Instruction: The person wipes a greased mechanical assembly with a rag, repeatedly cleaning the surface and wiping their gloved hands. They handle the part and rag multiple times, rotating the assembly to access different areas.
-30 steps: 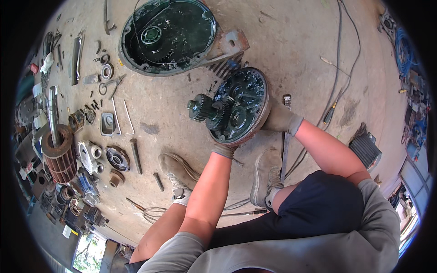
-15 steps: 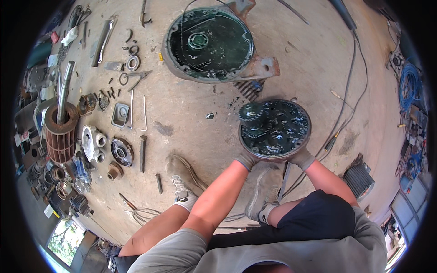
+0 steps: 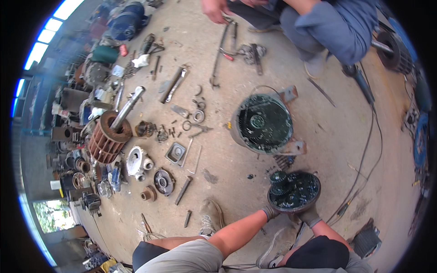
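Observation:
Both my gloved hands hold a round, greasy dark gear cover (image 3: 295,191) with several gears on it, low over the concrete floor in front of me. My left hand (image 3: 270,212) grips its near left rim. My right hand (image 3: 310,215) grips its near right rim. Just beyond it lies the round oily gearbox housing (image 3: 264,123) with mounting lugs, open side up.
Another person (image 3: 318,22) crouches at the top, one hand near long tools (image 3: 223,43). A rust-coloured motor rotor (image 3: 109,136), bearings, caps and bolts lie scattered at the left. A cable (image 3: 371,136) runs along the right. My shoe (image 3: 211,216) is near the bottom.
The gear cover has gone from tilted up on edge to lying flat and low in my hands. My view has lifted, bringing the other person and more of the floor into sight.

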Demonstrator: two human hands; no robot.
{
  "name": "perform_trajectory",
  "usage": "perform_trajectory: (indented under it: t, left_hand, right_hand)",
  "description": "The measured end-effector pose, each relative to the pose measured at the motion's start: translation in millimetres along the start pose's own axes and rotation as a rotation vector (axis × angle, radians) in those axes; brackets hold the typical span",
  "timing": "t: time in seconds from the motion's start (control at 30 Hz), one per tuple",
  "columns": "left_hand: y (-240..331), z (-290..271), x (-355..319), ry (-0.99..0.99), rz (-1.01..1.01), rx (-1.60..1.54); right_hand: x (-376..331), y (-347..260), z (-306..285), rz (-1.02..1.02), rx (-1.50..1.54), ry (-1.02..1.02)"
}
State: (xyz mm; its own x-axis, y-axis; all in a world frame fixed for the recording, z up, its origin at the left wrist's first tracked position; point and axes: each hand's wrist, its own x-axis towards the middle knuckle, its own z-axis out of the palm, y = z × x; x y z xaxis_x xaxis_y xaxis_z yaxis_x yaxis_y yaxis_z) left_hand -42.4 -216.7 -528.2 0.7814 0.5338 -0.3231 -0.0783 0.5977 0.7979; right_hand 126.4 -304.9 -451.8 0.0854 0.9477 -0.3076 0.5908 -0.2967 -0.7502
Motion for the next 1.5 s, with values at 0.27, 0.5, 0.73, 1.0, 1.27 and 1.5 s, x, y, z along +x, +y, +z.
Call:
perform_trajectory:
  t: [0.27,0.5,0.73,1.0,1.27,1.5]
  left_hand:
    - [15.6,18.5,-15.7,0.170,0.046,0.179]
    - [19.7,-1.6,-24.0,0.021,-0.081,0.491]
    - [170.7,-60.6,-97.1,-0.417,-0.583,0.811]
    - [359.4,-170.7,-161.4,0.010,-0.165,1.020]
    - [284.7,-227.9,-220.6,0.827,-0.094,0.370]
    - [307.8,-149.2,-349.3,0.991,-0.281,0.099]
  right_hand:
    - [6.0,2.2,2.4,-0.045,-0.104,-0.054]
    - [5.1,-1.8,8.1,0.035,-0.232,0.037]
    - [5.1,-21.3,-13.1,0.062,-0.292,-0.008]
    - [-1.8,-25.4,-32.7,0.119,-0.412,0.000]
    - [-2.3,-12.6,-105.3,0.204,-0.504,-0.065]
    - [-68.9,-57.8,-209.9,0.429,-0.575,-0.180]
